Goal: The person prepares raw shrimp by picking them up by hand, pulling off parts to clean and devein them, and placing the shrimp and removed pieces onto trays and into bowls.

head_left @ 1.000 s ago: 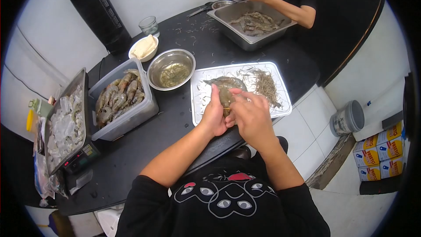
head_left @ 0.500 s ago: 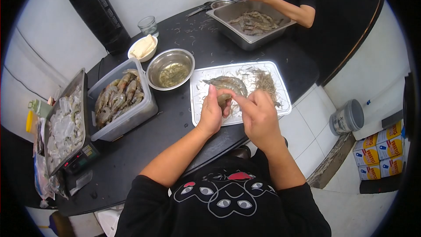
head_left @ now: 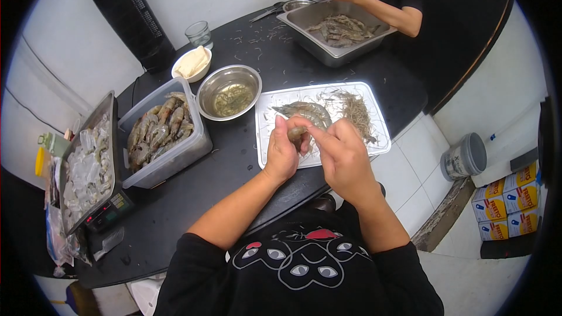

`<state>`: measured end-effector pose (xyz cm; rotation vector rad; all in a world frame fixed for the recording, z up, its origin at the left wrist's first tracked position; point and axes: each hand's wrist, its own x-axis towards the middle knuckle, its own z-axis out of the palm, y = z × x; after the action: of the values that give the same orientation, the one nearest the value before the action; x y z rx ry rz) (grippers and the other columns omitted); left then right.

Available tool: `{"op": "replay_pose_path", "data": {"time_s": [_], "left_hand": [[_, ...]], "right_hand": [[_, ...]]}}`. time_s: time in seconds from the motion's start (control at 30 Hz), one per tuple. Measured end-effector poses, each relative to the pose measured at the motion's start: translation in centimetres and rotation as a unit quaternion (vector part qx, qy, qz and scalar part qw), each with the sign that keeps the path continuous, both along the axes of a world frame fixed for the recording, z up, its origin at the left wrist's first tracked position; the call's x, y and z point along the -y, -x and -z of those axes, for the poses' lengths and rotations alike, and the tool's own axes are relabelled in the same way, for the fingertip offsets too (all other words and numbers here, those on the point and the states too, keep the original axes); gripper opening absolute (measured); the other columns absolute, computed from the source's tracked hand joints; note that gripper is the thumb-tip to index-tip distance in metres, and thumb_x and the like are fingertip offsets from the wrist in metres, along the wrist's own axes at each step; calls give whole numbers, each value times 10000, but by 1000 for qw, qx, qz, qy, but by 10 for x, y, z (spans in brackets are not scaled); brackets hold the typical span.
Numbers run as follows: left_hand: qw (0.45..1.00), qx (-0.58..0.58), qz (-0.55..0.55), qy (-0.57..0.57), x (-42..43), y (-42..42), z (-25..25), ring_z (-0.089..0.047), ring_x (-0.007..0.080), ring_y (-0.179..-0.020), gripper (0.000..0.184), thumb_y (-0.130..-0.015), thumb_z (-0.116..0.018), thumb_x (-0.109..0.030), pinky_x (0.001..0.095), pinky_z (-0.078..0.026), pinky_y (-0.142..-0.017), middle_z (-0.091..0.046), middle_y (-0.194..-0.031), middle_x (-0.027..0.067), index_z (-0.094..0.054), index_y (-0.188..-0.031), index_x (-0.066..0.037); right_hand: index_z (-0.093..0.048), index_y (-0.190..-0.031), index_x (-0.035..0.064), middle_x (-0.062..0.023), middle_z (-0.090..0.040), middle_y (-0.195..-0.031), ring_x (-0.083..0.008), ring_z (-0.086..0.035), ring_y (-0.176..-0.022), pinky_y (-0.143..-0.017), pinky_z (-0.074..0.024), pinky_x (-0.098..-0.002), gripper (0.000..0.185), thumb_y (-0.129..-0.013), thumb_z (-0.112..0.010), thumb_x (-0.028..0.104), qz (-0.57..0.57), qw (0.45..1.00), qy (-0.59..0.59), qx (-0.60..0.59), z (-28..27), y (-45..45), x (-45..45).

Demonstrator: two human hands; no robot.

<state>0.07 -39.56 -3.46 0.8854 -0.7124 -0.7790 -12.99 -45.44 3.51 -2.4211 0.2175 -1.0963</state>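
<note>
Shrimp (head_left: 297,133), smooth and greyish, lies in the curled fingers of the left hand (head_left: 283,153) at the centre of the frame, its visible end facing right and the rest of its long axis hidden by the grip. Forefinger and thumb of the right hand (head_left: 346,158) come close at that end, though I cannot tell whether they pinch anything. Just above, on a shiny white tray (head_left: 263,140), a second shrimp (head_left: 310,112) arches left to right, pointed end leftward, beside a wiry, brownish heap of thin scraps (head_left: 356,116).
</note>
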Motion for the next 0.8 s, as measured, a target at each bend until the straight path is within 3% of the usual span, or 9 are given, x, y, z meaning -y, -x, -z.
{"op": "replay_pose_path", "data": {"time_s": [0.43, 0.8], "left_hand": [[999, -38, 14, 10, 0, 2, 0, -401, 94, -524, 670, -988, -185, -557, 231, -315, -469, -445, -604, 14, -596, -855, -45], [996, -37, -82, -28, -3, 13, -5, -425, 92, -548, 672, -999, -157, -529, 223, -338, -485, -485, -685, 20, -593, -922, -23]], "right_hand": [[-643, -1022, -18, -117, -457, -764, -284, -496, -732, -657, -421, -379, 324, -709, -570, -67, -9, 1000, 3, -7, -2, 1, 1], [-639, -1081, 6, -111, -481, -759, -260, -493, -691, -614, -412, -349, 344, -750, -590, -74, 15, 999, -18, 46, 8, -13, -8]]}}
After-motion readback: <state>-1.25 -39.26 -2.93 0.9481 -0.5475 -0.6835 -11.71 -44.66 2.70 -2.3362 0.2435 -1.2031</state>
